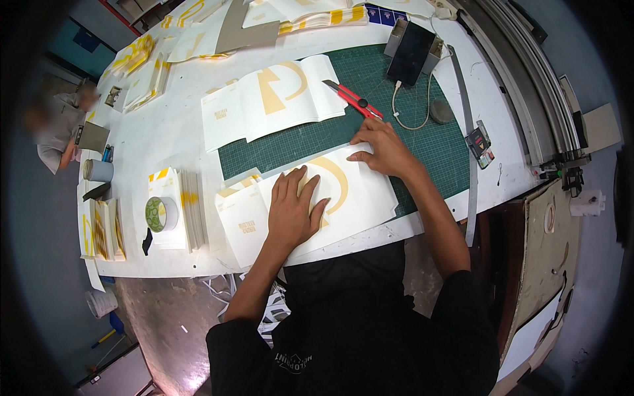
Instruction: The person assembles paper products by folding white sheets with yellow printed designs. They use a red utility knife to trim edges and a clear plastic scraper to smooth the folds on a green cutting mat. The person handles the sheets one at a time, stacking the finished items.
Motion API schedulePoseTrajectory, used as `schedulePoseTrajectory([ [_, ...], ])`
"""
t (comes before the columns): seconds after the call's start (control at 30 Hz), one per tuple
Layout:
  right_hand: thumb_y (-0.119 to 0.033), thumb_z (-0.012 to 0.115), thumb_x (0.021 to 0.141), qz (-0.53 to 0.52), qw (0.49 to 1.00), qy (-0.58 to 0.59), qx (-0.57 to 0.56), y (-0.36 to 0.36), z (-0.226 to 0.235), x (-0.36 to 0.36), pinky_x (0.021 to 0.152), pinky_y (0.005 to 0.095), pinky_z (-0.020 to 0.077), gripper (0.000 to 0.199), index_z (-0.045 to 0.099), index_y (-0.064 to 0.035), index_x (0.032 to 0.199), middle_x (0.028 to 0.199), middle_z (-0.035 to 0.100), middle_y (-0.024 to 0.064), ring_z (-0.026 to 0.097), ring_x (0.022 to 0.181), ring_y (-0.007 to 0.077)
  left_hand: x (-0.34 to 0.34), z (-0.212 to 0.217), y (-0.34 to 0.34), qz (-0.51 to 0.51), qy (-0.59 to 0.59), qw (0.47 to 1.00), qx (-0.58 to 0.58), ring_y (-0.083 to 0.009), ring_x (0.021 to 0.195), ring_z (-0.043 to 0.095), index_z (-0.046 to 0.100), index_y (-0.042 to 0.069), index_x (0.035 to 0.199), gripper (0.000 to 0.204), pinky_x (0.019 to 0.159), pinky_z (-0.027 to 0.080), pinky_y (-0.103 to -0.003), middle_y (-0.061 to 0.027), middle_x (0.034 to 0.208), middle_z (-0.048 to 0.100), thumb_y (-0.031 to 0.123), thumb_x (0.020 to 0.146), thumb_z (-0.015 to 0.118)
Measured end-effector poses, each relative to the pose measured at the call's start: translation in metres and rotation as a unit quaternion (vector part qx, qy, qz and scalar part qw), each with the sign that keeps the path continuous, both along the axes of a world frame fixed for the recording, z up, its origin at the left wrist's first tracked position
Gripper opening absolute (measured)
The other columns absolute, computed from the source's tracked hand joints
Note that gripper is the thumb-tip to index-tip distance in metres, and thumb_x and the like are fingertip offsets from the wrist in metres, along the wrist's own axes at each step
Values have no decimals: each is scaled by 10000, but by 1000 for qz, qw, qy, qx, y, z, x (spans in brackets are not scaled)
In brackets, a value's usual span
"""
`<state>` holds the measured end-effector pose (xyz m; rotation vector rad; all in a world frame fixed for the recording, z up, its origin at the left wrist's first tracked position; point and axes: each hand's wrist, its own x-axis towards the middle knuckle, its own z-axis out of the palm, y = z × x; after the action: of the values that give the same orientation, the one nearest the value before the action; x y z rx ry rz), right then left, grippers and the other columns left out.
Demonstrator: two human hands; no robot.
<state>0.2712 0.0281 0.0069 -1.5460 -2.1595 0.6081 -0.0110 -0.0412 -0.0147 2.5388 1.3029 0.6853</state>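
Note:
A white folded paper sheet with yellow-gold print (373, 191) lies at the table's near edge, partly over the green cutting mat (429, 148). My left hand (291, 210) rests flat on it, fingers stretched out and thumb apart. At the sheet's far edge, toward the right, the bent fingers and thumb of my right hand (378, 146) grip the paper; part of that grip is hidden. Just beyond my right hand lies a red utility knife (356, 100), touching a second printed folded sheet (281, 96) farther back on the mat.
A phone (411, 54) with a cable leans on a stand at the mat's far right. A long metal ruler (470, 165) lies beyond the mat. Left are a tape roll (160, 214) on stacked printed papers (191, 211), and a co-worker (59, 125). More paper stacks (323, 21) fill the back.

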Motion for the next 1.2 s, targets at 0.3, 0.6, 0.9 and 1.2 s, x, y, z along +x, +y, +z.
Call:
schedulePoseTrajectory([
  [0.3, -180, 921, 793, 18, 999, 26, -24, 4, 2, 0, 1028, 424, 420, 312, 719, -56, 995, 1002, 647, 94, 617, 1081, 294, 1, 1, 1, 1, 1, 1000, -1, -416, 1404, 489, 636, 44, 1385, 538, 1216, 356, -577, -220, 1473, 538, 271, 921, 790],
  [0.6, -298, 969, 762, -102, 968, 115, -200, -25, 20, 14, 547, 347, 379, 445, 680, 10, 904, 699, 599, 72, 513, 600, 160, 1, 0, 2, 0, -6, 1000, 4, -418, 1392, 499, 637, 45, 1381, 541, 1205, 368, -582, -219, 1469, 543, 271, 915, 794],
  [0.9, -113, 869, 844, -231, 968, 99, -7, -110, 9, -9, 538, 332, 444, 203, 700, -1, 862, 660, 635, 69, 575, 549, 149, 0, -1, 0, 3, -5, 1000, 4, -422, 1381, 508, 632, 44, 1382, 534, 1205, 367, -580, -212, 1478, 540, 271, 924, 788],
  [1.2, -24, 764, 830, -147, 961, 7, 235, -143, -1, -124, 806, 438, 473, 243, 728, 9, 1067, 1007, 628, 112, 622, 949, 288, -8, 1, 0, 14, -154, 987, -38, -313, 1141, 632, 680, 22, 1338, 406, 1115, 433, -504, -88, 1133, 745, 138, 955, 747],
])
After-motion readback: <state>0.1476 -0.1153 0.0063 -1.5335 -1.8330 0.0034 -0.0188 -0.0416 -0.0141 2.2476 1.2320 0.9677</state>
